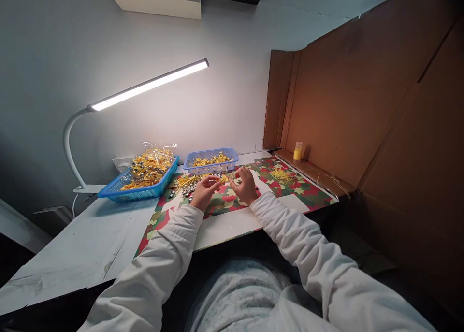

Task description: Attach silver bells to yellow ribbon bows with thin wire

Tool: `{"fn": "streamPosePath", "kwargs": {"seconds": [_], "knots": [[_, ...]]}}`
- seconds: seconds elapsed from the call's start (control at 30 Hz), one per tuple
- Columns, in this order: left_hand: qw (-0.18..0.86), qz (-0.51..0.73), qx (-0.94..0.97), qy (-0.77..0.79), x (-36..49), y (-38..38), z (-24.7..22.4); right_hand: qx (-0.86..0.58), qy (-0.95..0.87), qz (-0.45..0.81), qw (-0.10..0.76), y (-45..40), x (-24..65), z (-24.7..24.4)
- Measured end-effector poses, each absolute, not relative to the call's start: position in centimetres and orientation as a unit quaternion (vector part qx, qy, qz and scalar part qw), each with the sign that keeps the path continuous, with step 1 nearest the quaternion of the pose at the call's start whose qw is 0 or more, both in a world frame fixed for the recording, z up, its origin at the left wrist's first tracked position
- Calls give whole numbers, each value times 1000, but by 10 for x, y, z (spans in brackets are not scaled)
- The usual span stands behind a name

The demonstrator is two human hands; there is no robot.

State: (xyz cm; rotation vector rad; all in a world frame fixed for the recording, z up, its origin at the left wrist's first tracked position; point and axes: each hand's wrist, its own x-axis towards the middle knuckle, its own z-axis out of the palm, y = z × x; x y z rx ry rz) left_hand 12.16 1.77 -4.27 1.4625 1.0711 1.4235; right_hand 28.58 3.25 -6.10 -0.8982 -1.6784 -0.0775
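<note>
My left hand point(205, 192) is closed in a pinch on a small yellow piece point(224, 179) above the patterned mat point(232, 200). Close by on the right, my right hand point(245, 186) is also pinched, its fingertips beside the same piece; what they grip is too small to make out. Silver round beads point(187, 190) lie on the mat just left of my left hand. Yellow strands point(194, 180) fan out behind them. Farther right on the mat is a pile of thin yellow pieces point(282, 175).
A blue basket point(137, 193) heaped with yellow and silver pieces stands at the left, a smaller blue basket point(210, 167) behind my hands. A lit lamp point(150, 84) arches above. Cardboard walls point(337, 90) and a yellow bottle point(297, 151) are at the right.
</note>
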Motion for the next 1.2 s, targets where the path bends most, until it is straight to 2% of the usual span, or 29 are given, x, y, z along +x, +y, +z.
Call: {"fn": "streamPosePath", "kwargs": {"seconds": [0.17, 0.5, 0.63, 0.83, 1.2], "knots": [[385, 595, 580, 402, 120, 20, -48, -349, -789, -37, 505, 25, 282, -61], [373, 578, 633, 355, 125, 21, -53, -383, -760, -46, 523, 26, 281, -61], [322, 553, 673, 371, 123, 21, -55, -396, -749, -57, 528, 26, 280, -62], [223, 525, 713, 408, 120, 17, -56, -428, -754, -114, 485, 28, 279, -63], [154, 489, 744, 429, 124, 10, -48, -446, -776, -179, 409, 29, 277, -63]]}}
